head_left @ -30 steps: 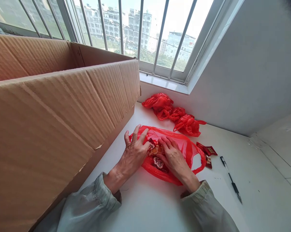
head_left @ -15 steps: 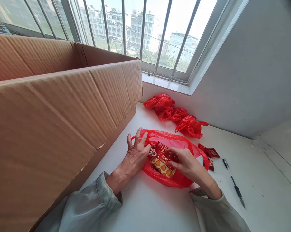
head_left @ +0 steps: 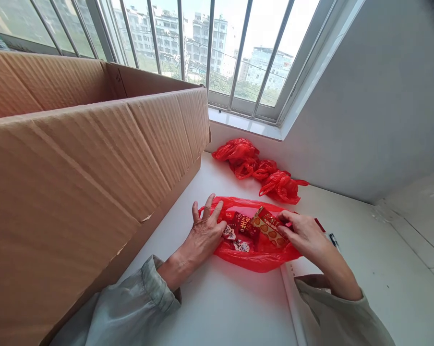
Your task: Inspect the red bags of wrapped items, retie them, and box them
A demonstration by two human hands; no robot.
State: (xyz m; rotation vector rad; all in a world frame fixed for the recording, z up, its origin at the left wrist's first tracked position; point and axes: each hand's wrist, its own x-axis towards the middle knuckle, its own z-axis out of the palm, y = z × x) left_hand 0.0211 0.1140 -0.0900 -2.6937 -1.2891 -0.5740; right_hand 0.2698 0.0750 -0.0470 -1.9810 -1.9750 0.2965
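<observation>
A red plastic bag [head_left: 253,262] lies open on the white table, with several small red snack packets [head_left: 246,225] inside. My left hand [head_left: 204,233] rests at the bag's left edge with its fingers spread, the thumb near a packet with white lettering [head_left: 241,246]. Over the right part of the bag, my right hand [head_left: 301,233] pinches a red packet with round biscuits pictured on it [head_left: 269,227]. That packet is tilted.
A large open cardboard box [head_left: 76,192] fills the left side. Several crumpled red bags [head_left: 253,166] lie by the wall under the barred window. A pen [head_left: 334,241] and a red packet [head_left: 319,224] are partly hidden behind my right hand.
My right hand has moved right with the biscuit packet, uncovering a packet with white lettering beneath. My left hand remains spread at the bag's left edge. The view has shifted slightly.
</observation>
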